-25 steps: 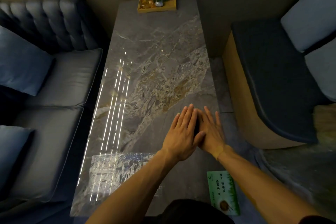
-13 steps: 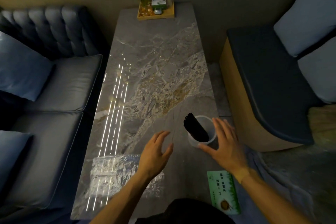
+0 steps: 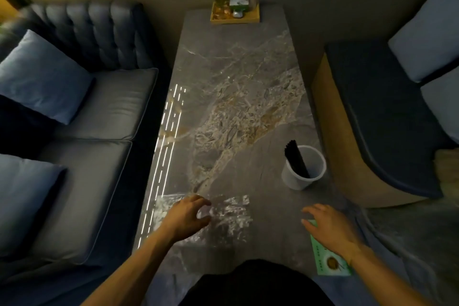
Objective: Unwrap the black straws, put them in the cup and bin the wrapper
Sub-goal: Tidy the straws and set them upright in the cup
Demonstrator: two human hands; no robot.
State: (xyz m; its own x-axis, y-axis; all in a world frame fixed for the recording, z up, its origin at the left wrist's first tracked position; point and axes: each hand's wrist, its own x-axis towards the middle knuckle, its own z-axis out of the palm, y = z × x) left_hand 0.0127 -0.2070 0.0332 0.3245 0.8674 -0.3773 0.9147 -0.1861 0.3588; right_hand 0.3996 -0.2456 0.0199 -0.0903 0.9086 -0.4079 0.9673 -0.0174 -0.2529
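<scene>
Fingers of my left hand [image 3: 188, 215] curl loosely, spread over the clear crinkled wrapper [image 3: 223, 218] lying flat on the marble table [image 3: 236, 69]; can't tell if they're touching it yet. Right hand [image 3: 327, 227] is spread, empty, above a green card [image 3: 330, 262] at the table's right edge. Black straws [image 3: 295, 160] lean in the white cup [image 3: 304, 172], further out to the right, well apart from both hands.

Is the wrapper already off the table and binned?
No. The clear wrapper lies crumpled on the table, with the left hand reaching onto it.
</scene>
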